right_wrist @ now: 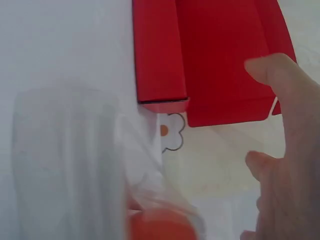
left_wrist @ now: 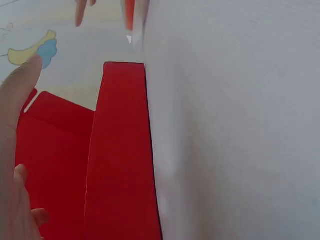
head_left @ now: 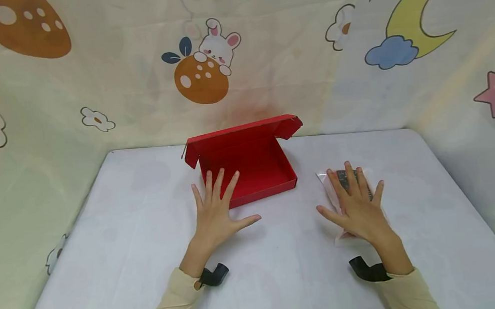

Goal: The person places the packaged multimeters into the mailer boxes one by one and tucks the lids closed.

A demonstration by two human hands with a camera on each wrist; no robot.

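A red cardboard box point(head_left: 248, 162) stands on the white table with its lid raised at the back; its inside shows bare red. My left hand point(head_left: 215, 218) is spread wide, fingers straight, over the box's front left corner. In the left wrist view the box's front wall point(left_wrist: 120, 150) runs beside the thumb. My right hand point(head_left: 359, 208), also spread with straight fingers, is over a clear plastic bag point(head_left: 323, 179). Inside the bag are something reddish and a dark patterned patch point(head_left: 343, 179), mostly hidden under the hand. The right wrist view shows the bag point(right_wrist: 65, 160) blurred, close to the camera.
The white table point(head_left: 124, 228) ends at a back edge just behind the box. Behind it and at the sides hangs a pale cloth point(head_left: 130, 76) printed with cartoon figures. Black bands with a protruding piece point(head_left: 215, 274) sit at both wrists.
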